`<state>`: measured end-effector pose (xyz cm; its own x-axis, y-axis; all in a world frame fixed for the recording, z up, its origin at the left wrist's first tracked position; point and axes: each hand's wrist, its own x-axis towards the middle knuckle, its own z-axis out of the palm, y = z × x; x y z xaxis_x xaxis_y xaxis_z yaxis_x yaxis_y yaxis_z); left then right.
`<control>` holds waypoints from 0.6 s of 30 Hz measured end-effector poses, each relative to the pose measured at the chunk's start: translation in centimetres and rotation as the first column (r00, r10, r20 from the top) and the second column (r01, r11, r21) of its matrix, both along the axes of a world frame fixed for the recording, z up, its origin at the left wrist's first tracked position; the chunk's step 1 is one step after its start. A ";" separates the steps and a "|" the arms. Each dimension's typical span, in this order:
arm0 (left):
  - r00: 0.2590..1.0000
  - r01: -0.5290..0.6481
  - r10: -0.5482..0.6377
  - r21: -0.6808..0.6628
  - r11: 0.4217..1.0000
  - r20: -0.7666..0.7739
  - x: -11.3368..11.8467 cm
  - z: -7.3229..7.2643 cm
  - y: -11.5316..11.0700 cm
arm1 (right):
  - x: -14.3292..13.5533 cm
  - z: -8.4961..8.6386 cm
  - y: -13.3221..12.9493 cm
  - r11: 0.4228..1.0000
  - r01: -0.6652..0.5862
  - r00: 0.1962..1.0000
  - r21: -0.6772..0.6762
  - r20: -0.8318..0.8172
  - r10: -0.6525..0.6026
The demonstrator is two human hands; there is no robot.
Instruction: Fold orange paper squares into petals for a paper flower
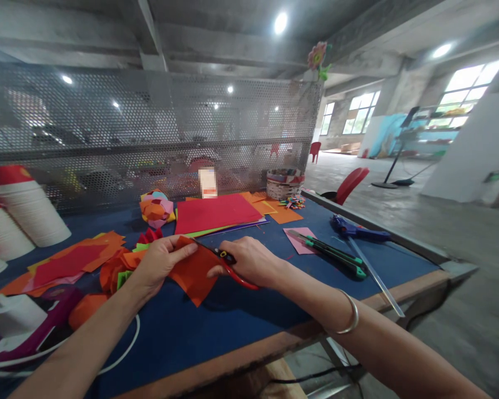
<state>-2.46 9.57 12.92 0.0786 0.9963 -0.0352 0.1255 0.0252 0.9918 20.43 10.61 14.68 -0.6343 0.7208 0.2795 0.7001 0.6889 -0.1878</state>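
Note:
My left hand [163,259] pinches the upper left edge of an orange-red paper piece [197,277] between thumb and fingers. My right hand [245,260] is closed round the handles of red and black scissors [244,281]. The blades lie at the paper's top edge, pointing toward my left hand; how far apart they are is hard to make out. Behind the hands lies a stack of red sheets [216,213]. Orange and green folded paper [116,270] sits beside my left wrist.
Two utility knives [336,256] rest on pink paper [297,241] at the right, beside a blue glue gun [357,230] with a clear stick. Paper cups [29,208], a purple-and-white device [37,321] and a white cable stand left. A woven basket [285,184] is behind.

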 end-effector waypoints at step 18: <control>0.998 -0.041 0.041 0.007 0.999 0.042 0.4 0.3 -0.2 | 2.8 0.8 3.2 0.883 0.463 0.867 -0.074 0.243 -0.434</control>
